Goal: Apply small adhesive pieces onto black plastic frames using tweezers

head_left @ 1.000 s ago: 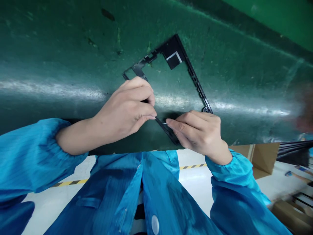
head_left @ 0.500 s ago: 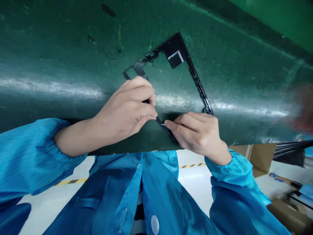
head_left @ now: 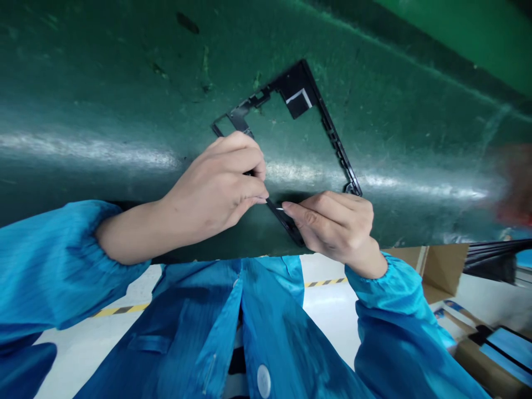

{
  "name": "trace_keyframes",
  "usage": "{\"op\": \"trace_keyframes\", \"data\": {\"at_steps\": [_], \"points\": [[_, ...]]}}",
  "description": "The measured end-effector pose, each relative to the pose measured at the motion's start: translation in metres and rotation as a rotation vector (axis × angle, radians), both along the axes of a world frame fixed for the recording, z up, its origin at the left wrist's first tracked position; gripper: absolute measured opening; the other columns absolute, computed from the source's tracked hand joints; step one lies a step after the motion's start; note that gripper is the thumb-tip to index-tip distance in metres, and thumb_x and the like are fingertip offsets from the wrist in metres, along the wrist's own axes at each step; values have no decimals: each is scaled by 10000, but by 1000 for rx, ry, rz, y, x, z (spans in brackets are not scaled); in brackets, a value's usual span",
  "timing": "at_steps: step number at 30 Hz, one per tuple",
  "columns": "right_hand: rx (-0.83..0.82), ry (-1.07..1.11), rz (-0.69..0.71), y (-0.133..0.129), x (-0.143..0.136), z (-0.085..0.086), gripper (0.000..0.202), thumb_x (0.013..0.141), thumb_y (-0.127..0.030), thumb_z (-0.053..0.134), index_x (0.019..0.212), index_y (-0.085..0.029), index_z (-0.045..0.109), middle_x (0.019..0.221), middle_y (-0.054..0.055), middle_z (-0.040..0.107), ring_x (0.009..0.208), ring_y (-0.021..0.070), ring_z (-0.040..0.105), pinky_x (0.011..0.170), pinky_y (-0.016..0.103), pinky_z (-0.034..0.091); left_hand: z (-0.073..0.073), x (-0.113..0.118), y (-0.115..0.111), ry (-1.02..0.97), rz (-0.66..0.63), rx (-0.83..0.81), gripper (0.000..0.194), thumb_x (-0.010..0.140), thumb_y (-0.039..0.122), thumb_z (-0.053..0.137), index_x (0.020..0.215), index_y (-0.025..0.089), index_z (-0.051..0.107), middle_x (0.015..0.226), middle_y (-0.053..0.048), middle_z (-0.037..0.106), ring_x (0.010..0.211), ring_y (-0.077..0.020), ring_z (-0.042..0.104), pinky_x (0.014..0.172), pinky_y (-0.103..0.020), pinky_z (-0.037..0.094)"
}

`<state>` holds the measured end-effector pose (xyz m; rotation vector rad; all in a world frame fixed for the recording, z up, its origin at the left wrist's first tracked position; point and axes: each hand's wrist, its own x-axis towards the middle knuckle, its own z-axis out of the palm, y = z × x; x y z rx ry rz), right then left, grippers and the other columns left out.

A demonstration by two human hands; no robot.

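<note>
Black frame (head_left: 332,138) lies flat on green desk (head_left: 103,111), near edge twd body. L hand (head_left: 216,188) grip pinches frame's near rail, steadying it. R hand (head_left: 336,224) grip pinches small white strip (head_left: 280,209) w/ fingertips at same rail, prob. for fine positioning.

garment: bright blue smock (head_left: 266,327), faint fine stripe in the weave | sleeves: long, loose, gathered elastic cuffs at both wrists | front: overlapping placket down the middle, one round pale snap button (head_left: 263,381) low on it | hands: bare, ungloved
</note>
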<state>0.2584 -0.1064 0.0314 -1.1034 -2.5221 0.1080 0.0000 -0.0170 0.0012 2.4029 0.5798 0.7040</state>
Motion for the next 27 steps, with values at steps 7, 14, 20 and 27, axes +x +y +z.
{"op": "trace_keyframes", "data": {"at_steps": [7,14,20,27], "points": [[-79,-43,4,5,3,11,186,971,-147,676,1142,-171,742,836,4,718,716,113,643,596,277,461,0,-1,0,16,-7,-12,234,1053,236,539,861,251,671,1032,-47,687,1152,-280,644,916,-479,570],[-122,-125,24,4,2,12,190,968,-197,715,1145,-143,754,893,31,738,751,134,639,624,288,466,1,0,0,30,-6,-26,256,1055,255,537,847,241,687,1039,-57,695,1154,-297,643,947,-497,564],[-125,-162,20,5,0,14,166,995,-189,673,1139,-162,748,891,22,728,754,125,613,633,284,449,2,0,0,36,-1,-20,247,1054,235,537,855,239,684,1031,-53,692,1154,-292,643,931,-486,561],[-26,-204,29,3,-4,12,150,997,-171,667,1134,-170,730,797,-9,708,681,117,582,577,304,384,3,1,0,28,5,-33,288,1060,256,534,804,239,664,1010,-49,695,1118,-280,647,897,-477,563]]}}
